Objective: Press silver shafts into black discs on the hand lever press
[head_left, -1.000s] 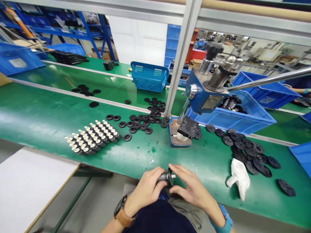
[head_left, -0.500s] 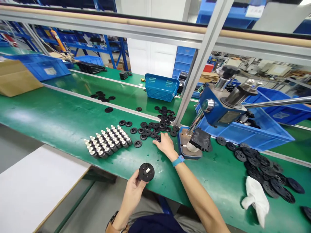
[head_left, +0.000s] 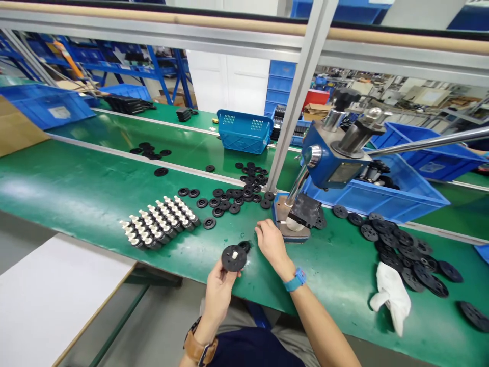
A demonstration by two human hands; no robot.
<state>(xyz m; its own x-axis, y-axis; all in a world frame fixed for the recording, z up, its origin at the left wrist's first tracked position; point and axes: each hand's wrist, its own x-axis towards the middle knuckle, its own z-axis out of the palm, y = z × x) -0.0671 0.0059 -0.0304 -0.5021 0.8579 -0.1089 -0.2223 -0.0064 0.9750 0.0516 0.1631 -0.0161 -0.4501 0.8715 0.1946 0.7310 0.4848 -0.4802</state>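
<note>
My left hand [head_left: 219, 290] grips a flat black disc [head_left: 227, 263] by its edge. A short white peg [head_left: 234, 255] sticks out near the middle of the disc. Just behind that disc is a smaller black ring-shaped wheel [head_left: 245, 246], partly covered; whether it lies on the table or touches the left hand, I cannot tell. My right hand [head_left: 272, 244] is beside the base [head_left: 292, 237] of the blue hand press [head_left: 328, 160]. Its fingers are curled together, and anything inside them is hidden. Behind both hands lies a cluster of small black wheels [head_left: 225, 205].
Rows of black parts with white tops [head_left: 158, 224] stand left on the green table [head_left: 87, 178]. Larger black discs [head_left: 401, 244] and a white cloth [head_left: 391, 295] lie at right. A blue bin [head_left: 405, 204] sits behind the press. A metal post [head_left: 294, 107] rises beside it.
My right hand has come back from the wheel cluster towards me, beside the press base. A small black wheel now shows behind the left hand's disc. The whole view has shifted slightly.
</note>
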